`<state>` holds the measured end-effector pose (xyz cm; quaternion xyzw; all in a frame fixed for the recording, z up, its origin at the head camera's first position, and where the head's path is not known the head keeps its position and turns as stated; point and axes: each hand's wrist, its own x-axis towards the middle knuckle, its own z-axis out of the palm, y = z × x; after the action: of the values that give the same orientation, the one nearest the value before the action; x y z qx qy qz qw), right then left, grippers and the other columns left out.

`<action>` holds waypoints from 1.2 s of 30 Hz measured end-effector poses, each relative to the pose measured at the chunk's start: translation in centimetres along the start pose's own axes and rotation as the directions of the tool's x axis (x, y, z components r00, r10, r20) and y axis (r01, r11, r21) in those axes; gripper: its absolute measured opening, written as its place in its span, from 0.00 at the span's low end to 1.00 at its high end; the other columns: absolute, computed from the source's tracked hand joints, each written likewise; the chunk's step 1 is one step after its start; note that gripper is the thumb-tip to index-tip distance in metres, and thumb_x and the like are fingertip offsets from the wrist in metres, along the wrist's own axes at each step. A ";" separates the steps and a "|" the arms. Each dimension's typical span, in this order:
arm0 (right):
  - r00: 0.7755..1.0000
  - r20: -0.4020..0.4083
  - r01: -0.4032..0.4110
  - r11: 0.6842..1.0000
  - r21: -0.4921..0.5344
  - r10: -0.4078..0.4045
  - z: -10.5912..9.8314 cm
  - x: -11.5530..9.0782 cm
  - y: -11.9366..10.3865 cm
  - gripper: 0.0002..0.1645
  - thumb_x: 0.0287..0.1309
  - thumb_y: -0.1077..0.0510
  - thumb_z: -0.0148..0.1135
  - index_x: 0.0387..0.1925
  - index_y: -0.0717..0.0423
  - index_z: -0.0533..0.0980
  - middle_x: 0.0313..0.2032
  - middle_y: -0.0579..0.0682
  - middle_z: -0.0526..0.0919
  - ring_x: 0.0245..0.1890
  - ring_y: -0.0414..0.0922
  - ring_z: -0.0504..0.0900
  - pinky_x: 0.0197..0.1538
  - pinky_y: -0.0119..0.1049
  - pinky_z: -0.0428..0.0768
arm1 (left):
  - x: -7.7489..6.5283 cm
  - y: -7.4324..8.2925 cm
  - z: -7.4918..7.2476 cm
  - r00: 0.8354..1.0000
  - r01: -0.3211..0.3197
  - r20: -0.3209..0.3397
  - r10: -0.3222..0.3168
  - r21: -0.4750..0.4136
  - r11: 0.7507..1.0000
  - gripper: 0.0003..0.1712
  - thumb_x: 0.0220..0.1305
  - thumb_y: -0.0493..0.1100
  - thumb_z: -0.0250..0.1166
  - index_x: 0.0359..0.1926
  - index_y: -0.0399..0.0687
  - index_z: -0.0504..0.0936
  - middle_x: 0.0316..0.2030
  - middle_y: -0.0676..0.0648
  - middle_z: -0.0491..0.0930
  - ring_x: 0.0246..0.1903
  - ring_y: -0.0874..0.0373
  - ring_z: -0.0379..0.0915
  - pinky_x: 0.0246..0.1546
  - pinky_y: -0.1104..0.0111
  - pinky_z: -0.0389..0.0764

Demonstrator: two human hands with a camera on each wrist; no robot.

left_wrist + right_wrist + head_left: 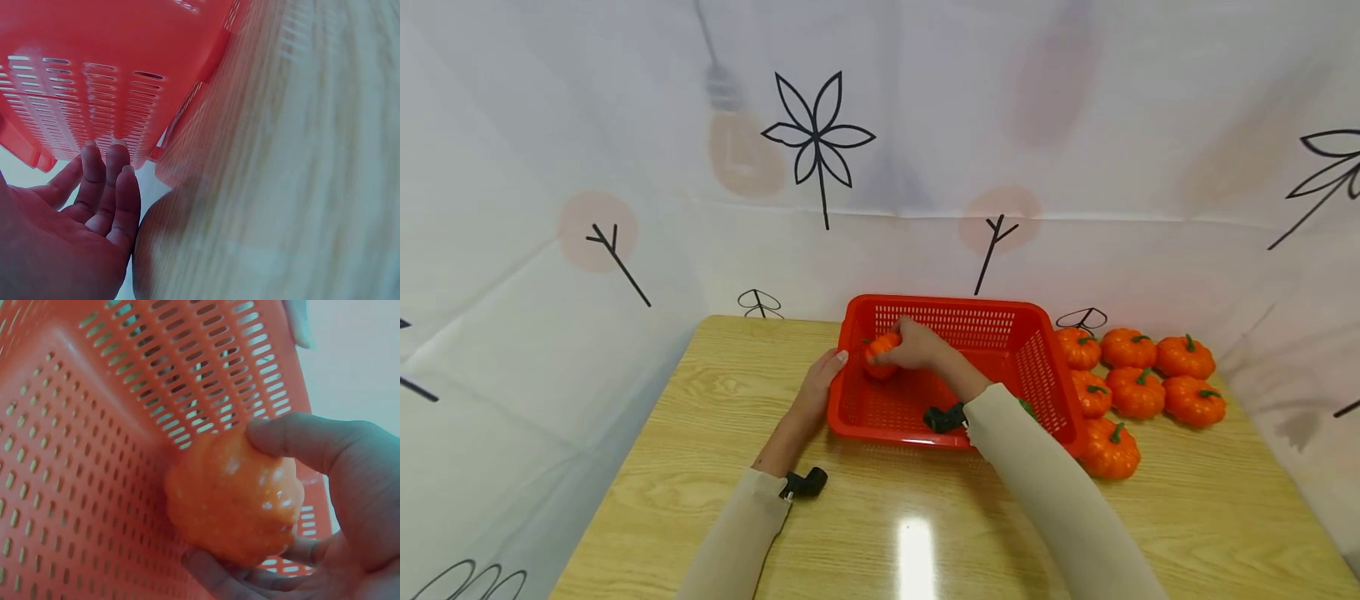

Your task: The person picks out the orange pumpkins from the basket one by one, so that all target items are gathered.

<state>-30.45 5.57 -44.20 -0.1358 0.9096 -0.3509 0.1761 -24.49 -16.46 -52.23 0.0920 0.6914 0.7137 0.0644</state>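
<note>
Inside the left part of a red plastic basket (925, 421), my right hand (917, 346) grips a small orange toy pumpkin (880, 357). The right wrist view shows the thumb on one side of this pumpkin (234, 494) and fingers on the other, close to the slotted wall. My left hand (820, 383) rests against the basket's left side from outside, its thumb tip at the rim. In the left wrist view its extended, slightly bent fingers (94, 178) lie by the outer wall. Something green (1026, 407) shows in the basket beside my right sleeve, mostly hidden.
Several orange pumpkins with green stems, among them a front one (1108, 450), stand in a group right of the basket. The basket stands on a wooden table (737, 375). A patterned white cloth (925, 167) hangs close behind it.
</note>
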 end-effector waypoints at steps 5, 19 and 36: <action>1.000 -0.020 0.002 0.999 0.050 -0.001 -0.4 -0.2 -0.2 0.42 0.54 0.46 0.80 0.60 0.61 0.68 0.51 0.58 0.79 0.49 0.54 0.79 0.54 0.44 0.84 | -0.1 0.0 0.1 1.000 0.006 -0.003 -0.006 -0.002 1.000 0.28 0.85 0.56 0.47 0.70 0.43 0.72 0.60 0.38 0.82 0.56 0.43 0.81 0.54 0.62 0.86; 0.998 -0.047 0.036 0.990 0.133 -0.030 -2.1 -2.5 -1.9 0.41 0.57 0.46 0.79 0.62 0.57 0.67 0.56 0.58 0.78 0.53 0.54 0.79 0.54 0.44 0.86 | 0.0 0.1 -0.1 1.000 0.020 0.019 -0.020 0.003 1.000 0.30 0.85 0.59 0.47 0.70 0.43 0.71 0.62 0.35 0.80 0.58 0.36 0.80 0.53 0.61 0.87; 0.985 -0.103 0.158 0.968 0.196 -0.140 -4.2 -7.1 -4.5 0.41 0.59 0.45 0.79 0.66 0.51 0.66 0.57 0.55 0.76 0.52 0.54 0.81 0.53 0.45 0.86 | 0.0 -0.1 -0.2 1.000 0.008 0.021 -0.009 0.035 0.999 0.30 0.84 0.61 0.47 0.69 0.44 0.71 0.61 0.37 0.81 0.57 0.40 0.81 0.53 0.62 0.87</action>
<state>-25.24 7.46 -36.64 -0.1693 0.8630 -0.4601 0.1221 -24.58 -16.66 -52.31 0.0977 0.7034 0.7003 0.0729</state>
